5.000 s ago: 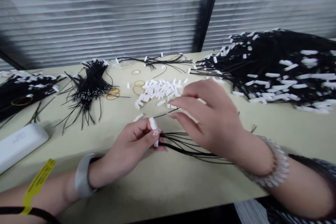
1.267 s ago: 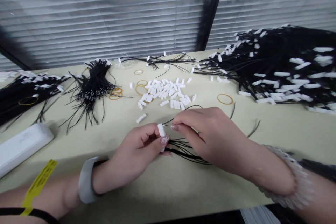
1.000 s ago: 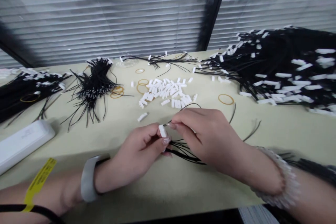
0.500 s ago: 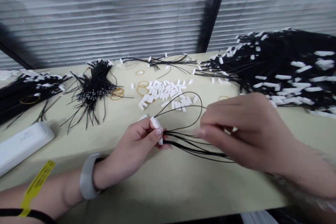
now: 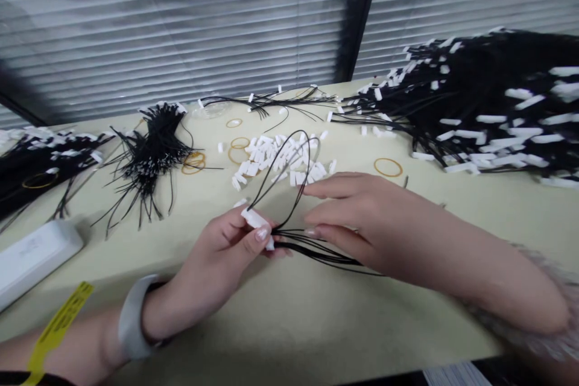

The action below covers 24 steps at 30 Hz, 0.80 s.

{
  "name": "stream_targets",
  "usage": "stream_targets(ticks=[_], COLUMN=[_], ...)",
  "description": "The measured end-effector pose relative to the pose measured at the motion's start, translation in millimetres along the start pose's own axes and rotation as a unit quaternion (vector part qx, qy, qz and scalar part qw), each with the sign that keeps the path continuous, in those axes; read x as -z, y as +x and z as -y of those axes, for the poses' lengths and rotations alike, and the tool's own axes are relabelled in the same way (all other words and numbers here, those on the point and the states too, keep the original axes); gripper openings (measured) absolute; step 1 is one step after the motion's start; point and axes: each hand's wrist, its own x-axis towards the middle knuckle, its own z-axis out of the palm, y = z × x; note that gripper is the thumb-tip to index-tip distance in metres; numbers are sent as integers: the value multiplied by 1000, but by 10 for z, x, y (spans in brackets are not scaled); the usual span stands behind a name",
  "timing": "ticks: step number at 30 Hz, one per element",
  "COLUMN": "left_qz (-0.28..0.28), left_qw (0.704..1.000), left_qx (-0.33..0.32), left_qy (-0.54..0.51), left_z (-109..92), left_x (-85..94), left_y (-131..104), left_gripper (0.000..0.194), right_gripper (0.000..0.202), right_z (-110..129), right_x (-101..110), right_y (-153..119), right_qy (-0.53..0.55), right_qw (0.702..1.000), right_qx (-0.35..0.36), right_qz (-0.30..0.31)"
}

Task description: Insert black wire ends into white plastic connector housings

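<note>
My left hand (image 5: 226,250) pinches a small stack of white connector housings (image 5: 256,219) between thumb and fingers, tilted above the tabletop. Thin black wires (image 5: 316,250) run from them to the right and pass below my right hand. From the top end of the stack a thin wire loop (image 5: 309,154) arches up and back down. My right hand (image 5: 357,211) hovers over the wires with its fingers stretched out and parted. Its index fingertip is beside the loop; whether they touch I cannot tell.
Loose white housings (image 5: 271,157) lie piled behind my hands. Black wire bundles (image 5: 156,151) spread at the left, and a large heap of wires with white ends (image 5: 493,96) fills the right. Rubber bands (image 5: 388,167) are scattered about. A white box (image 5: 38,259) stands at the left.
My right hand has moved left towards the housings, and its curled fingers have opened. The wire loop now stands taller and narrower. My left hand keeps its pinch, slightly further left in view.
</note>
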Motion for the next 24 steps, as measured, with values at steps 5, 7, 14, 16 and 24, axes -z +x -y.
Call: stream_targets(ticks=[5, 7, 14, 16, 24], left_qz=[13, 6, -9, -15, -21], left_qw=[1000, 1000, 999, 999, 998], left_qx=[2, 12, 17, 11, 18], left_qy=[-17, -27, -25, -28, -65], left_z=[25, 35, 59, 60, 55], left_x=[22, 22, 5, -5, -11], left_y=[-2, -3, 2, 9, 5], left_gripper=[15, 16, 16, 17, 14], right_gripper=[21, 16, 17, 14, 28], right_z=[-19, -12, -52, -76, 70], right_x=[-71, -70, 83, 164, 296], right_y=[15, 21, -40, -53, 10], right_qy=[-53, -103, -287, -239, 279], right_qw=[998, 994, 946, 936, 801], right_qx=[-12, -17, -124, -180, -220], right_qz=[4, 4, -91, -184, -481])
